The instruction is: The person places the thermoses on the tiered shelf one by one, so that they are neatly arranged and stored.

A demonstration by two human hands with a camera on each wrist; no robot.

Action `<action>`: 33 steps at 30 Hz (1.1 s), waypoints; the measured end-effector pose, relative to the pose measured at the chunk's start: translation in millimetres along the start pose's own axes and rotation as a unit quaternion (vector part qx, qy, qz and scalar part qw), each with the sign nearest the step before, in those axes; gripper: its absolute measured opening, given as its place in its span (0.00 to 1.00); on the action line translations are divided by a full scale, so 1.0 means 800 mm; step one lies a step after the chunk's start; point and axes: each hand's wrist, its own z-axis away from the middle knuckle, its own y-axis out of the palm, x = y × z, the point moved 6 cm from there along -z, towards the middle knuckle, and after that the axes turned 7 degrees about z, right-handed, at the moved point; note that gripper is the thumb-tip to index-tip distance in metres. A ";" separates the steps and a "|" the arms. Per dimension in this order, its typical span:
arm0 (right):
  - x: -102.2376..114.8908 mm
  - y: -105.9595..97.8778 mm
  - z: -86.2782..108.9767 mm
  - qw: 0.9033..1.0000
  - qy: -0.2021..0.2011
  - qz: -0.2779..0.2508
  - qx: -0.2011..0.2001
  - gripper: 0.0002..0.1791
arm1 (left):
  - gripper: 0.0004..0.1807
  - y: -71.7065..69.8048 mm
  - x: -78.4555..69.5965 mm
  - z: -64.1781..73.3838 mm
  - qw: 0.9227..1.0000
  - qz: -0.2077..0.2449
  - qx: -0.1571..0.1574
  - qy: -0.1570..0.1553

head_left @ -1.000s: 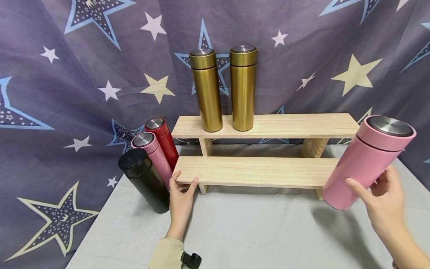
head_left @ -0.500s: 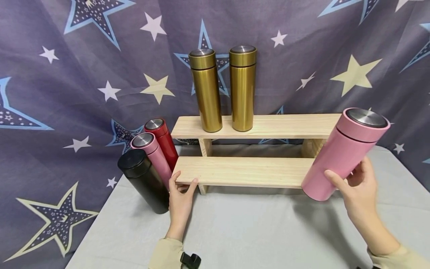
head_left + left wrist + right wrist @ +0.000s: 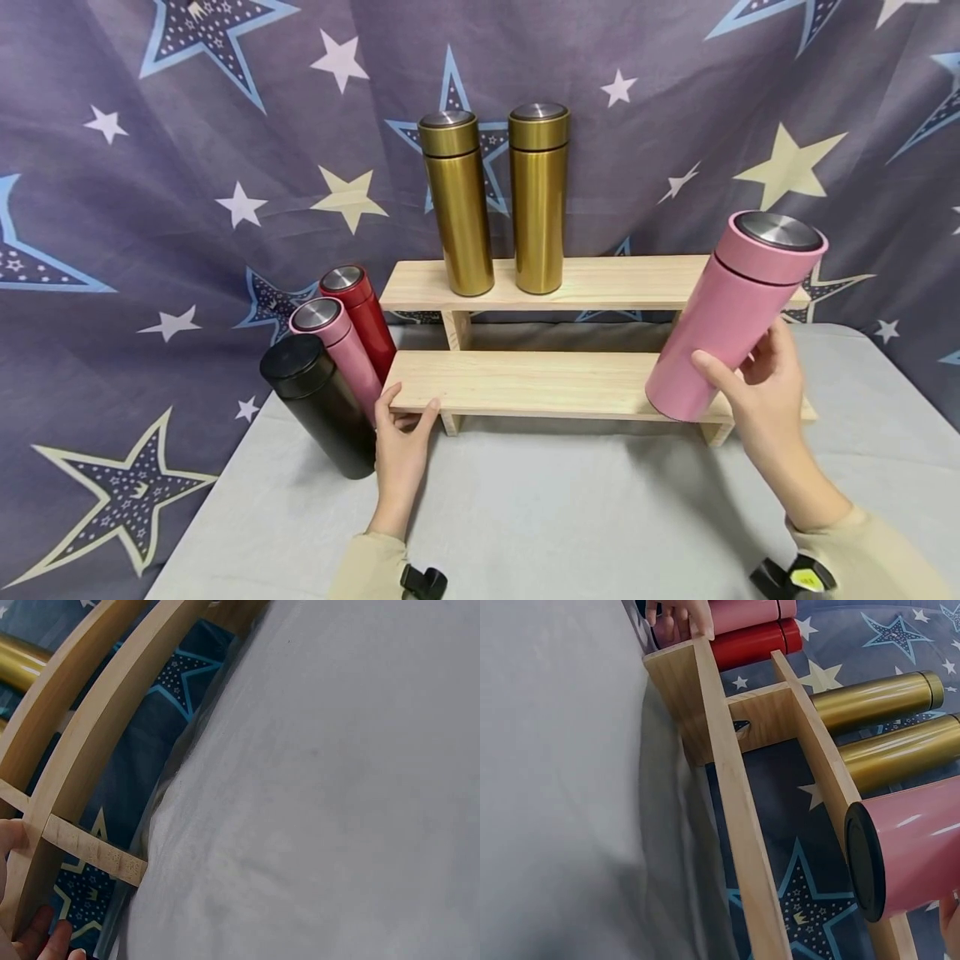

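My right hand (image 3: 767,398) grips a large pink thermos (image 3: 731,325) with a steel-topped lid, tilted to the right, in front of the right part of the two-tier wooden shelf (image 3: 540,379). In the right wrist view the dark base of that thermos (image 3: 922,847) faces the camera, overlapping the upper board. My left hand (image 3: 405,450) pinches the left front end of the lower board between thumb and fingers. Beside it, a black thermos (image 3: 322,408), a smaller pink thermos (image 3: 345,346) and a red thermos (image 3: 363,312) stand on the table.
Two gold thermoses, the left one (image 3: 459,208) and the right one (image 3: 539,204), stand upright on the upper board toward its left. A star-patterned curtain (image 3: 300,108) hangs behind. Grey cloth covers the table (image 3: 540,517), and its left edge runs beside the black thermos.
My right hand has carried the large pink thermos left and upward, from beyond the shelf's right end to in front of its boards. My left hand keeps its place on the lower board.
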 end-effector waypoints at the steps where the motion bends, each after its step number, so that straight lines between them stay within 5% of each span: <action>1: 0.001 0.002 -0.002 1.000 -0.001 0.002 -0.001 0.39 | 0.39 0.000 0.000 0.000 1.000 0.000 0.000 0.000; 33: -0.003 0.050 -0.101 0.997 0.003 0.077 -0.026 0.38 | 0.39 0.000 -0.001 0.000 1.000 -0.003 -0.001 -0.002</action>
